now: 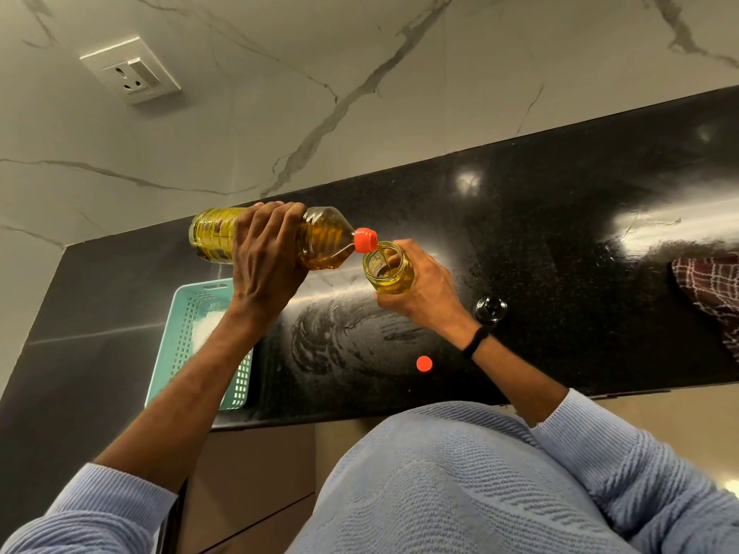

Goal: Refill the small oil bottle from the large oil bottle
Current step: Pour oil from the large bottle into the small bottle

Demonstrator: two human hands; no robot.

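Small oil bottle (390,273) is held mouth-up, about upright, over the left half of the black counter (560,233). Whether it is set on the surface cannot be told. It is partly filled with yellow oil. It is gripped by the right hand (430,291), fingers curled round its side; a black wristband (476,341) is worn on that wrist.

Large oil bottle (326,243) is tipped almost flat just to the left, with its orange spout (366,239) at the small bottle's rim. A thin stream of oil is seen running into the mouth. The bottle is clamped round the middle by the left hand (266,261), fingers wrapped over the top.

An orange cap (424,364) is laid near the counter's front edge, below the right wrist. A black knobbed lid (490,307) is placed just right of that wrist. A teal basket (188,333) is set at the left end, under the left forearm, with something white inside. A checked cloth (712,289) is seen at the right end. A wall socket (132,70) is mounted on the marble wall above the back edge.
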